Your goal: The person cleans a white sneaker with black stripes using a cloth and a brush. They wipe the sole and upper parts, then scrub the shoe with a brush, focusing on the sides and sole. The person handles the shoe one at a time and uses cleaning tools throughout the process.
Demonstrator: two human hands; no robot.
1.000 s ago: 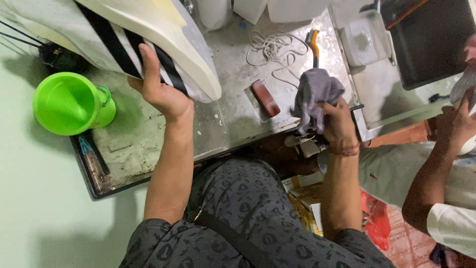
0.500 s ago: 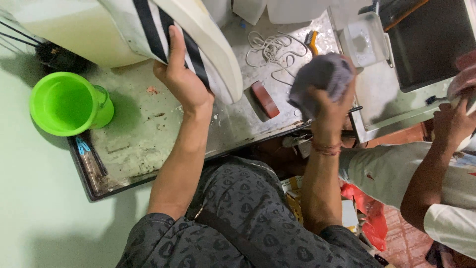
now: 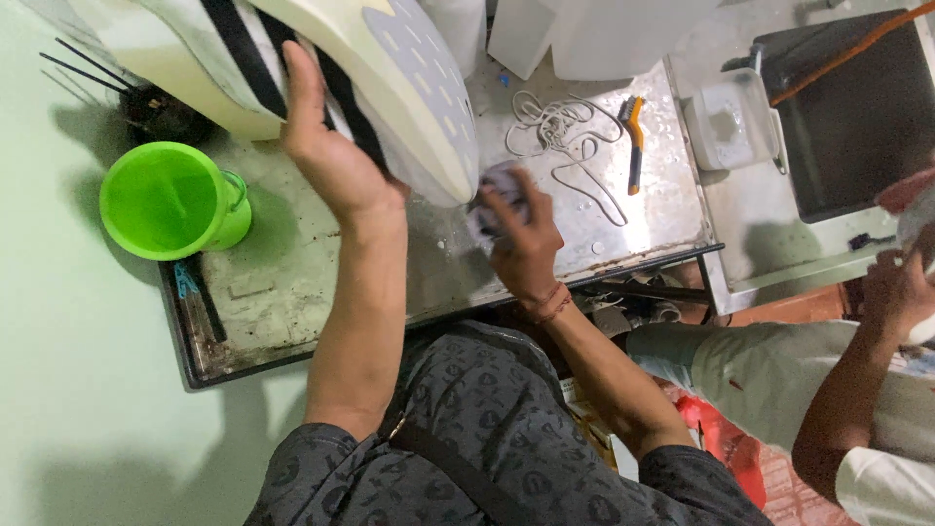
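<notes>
Head view: we see both our hands on a cream panel with black stripes [image 3: 390,107], lying over the steel tabletop [image 3: 321,282].
Left hand [image 3: 326,146]: fingers flat, pressed together on the stripes.
Right hand [image 3: 521,239]: fingers pinching a grey cloth [image 3: 497,190] at the panel's lower edge, nearer hand.
Panel axis: upper left to lower right.
Change: cloth raised earlier, now down at the panel.
Nearby: green jug [image 3: 170,200], wire brush [image 3: 633,136].

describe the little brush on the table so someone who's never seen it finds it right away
Start at the worn metal table and go to its far right end, beside the tangle of white cord. There lies a small hand brush with an orange handle and dark bristles, the only orange tool on the tabletop.
</notes>
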